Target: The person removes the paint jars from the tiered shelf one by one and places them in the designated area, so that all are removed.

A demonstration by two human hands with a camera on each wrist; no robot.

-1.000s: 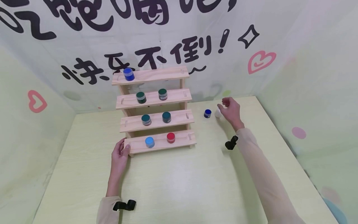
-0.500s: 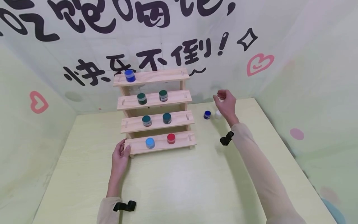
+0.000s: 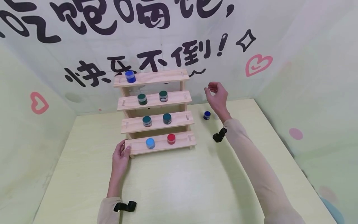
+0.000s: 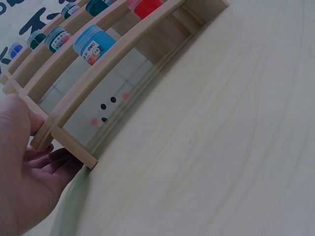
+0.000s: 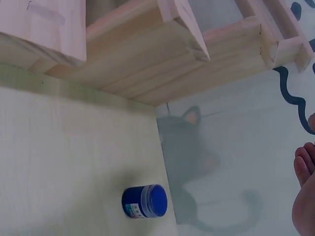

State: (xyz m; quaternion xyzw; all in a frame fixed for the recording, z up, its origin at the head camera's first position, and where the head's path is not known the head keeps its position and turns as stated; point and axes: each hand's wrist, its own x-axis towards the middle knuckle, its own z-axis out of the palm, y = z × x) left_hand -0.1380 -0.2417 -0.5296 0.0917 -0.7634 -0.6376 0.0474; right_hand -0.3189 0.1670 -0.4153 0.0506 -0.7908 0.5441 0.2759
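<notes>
My left hand [image 3: 121, 160] grips the left end of the lowest board of a tiered wooden display rack [image 3: 179, 137], thumb on top and fingers beneath. My right hand [image 3: 218, 99] is raised to the right of the rack, fingers bent and thumb apart from them; whether something sits between them cannot be made out. Below it a dark blue paint jar [image 3: 207, 115] stands on the table. On the rack are a blue jar [image 3: 130, 77] on top, green-lidded jars [image 3: 142, 99] on both middle tiers, and a light blue jar [image 3: 150, 143] and red jar [image 3: 171, 139] at the bottom.
The pale table [image 3: 173, 186] reaches back to a printed cloth wall [image 3: 159, 37] with large black lettering. Cloth side walls stand left and right. In the right wrist view, the rack's side frame [image 5: 236, 56] rises beside the dark blue jar.
My right hand has risen and moved left toward the rack. The white jar seen earlier on the table is no longer visible, its spot now behind the right wrist. My left hand stays put.
</notes>
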